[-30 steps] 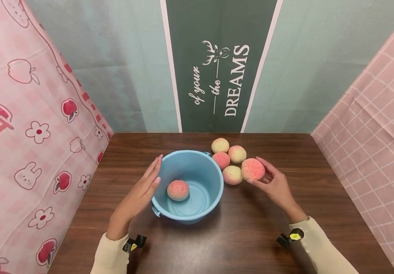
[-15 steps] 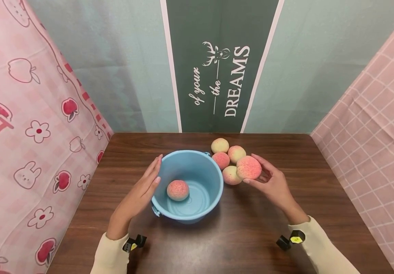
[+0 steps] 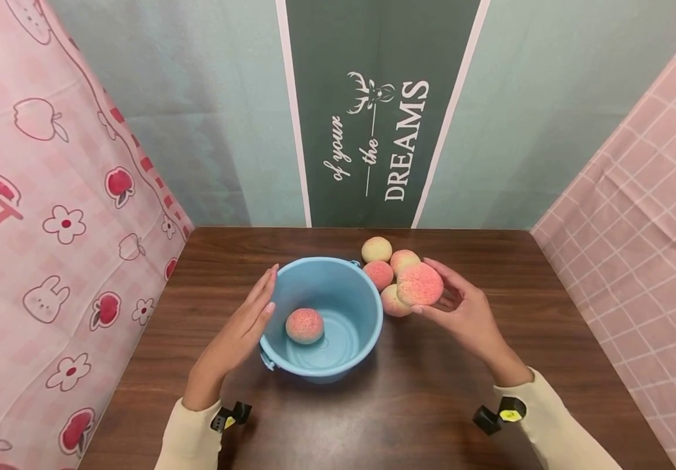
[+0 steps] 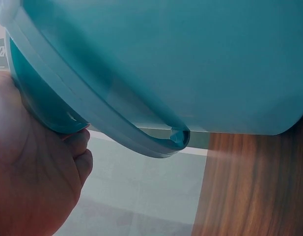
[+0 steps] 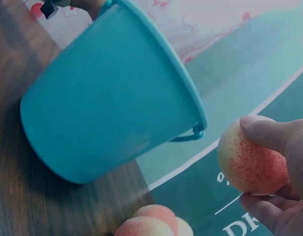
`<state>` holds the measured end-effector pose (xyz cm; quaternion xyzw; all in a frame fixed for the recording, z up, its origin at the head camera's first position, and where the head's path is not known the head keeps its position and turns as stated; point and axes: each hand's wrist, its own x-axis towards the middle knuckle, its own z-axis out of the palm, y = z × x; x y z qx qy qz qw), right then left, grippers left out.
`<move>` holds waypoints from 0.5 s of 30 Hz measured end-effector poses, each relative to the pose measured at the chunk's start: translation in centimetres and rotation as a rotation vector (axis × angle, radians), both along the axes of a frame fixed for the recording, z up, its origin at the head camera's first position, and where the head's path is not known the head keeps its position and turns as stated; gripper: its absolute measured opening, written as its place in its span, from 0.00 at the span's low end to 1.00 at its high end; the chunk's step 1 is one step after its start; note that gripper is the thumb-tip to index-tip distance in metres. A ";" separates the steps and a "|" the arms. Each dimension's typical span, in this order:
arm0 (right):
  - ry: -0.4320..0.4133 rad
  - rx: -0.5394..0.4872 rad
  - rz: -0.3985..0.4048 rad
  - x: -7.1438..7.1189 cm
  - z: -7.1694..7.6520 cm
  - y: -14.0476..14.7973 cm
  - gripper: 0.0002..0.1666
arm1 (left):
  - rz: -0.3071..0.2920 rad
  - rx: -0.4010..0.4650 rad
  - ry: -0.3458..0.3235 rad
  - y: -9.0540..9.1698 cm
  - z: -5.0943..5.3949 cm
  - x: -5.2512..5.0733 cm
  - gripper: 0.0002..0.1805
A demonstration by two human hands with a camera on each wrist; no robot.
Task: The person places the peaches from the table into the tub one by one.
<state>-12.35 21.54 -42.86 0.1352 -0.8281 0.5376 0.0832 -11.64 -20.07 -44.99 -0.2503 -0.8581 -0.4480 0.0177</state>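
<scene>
A pink-and-yellow peach (image 3: 420, 284) is held between the thumb and fingers of my right hand (image 3: 464, 316), raised above the other peaches. In the right wrist view this peach (image 5: 252, 157) hangs right of the bucket, apart from it. My left hand (image 3: 235, 336) rests its straight fingers against the left rim of the blue bucket (image 3: 367, 352). One peach (image 3: 305, 326) lies inside on the bucket's bottom. The left wrist view shows the bucket's wall (image 4: 200, 64) and handle (image 4: 99, 110), with the left hand (image 4: 36, 167) at its rim.
Several more peaches, among them a pale one (image 3: 376, 250) and a pink one (image 3: 378, 275), lie clustered right of the bucket on the brown wooden table (image 3: 432, 405). Printed cloths hang behind and at both sides, including a pink gridded cloth (image 3: 637, 222) at the right.
My right hand has carried its peach leftward and slightly up, toward the bucket, so it now covers part of the peaches behind it. The left hand and bucket have hardly moved.
</scene>
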 end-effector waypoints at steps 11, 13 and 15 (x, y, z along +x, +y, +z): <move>0.026 0.011 0.017 0.5 1.3 -1.0 0.51 | 0.001 -0.001 -0.001 0.0 0.1 0.0 0.37; 0.030 0.010 0.024 0.5 1.5 -1.3 0.51 | 0.001 0.000 -0.003 0.0 0.1 0.0 0.37; 0.028 -0.008 0.040 0.6 1.8 -1.6 0.51 | 0.002 0.002 -0.004 0.0 0.0 0.1 0.36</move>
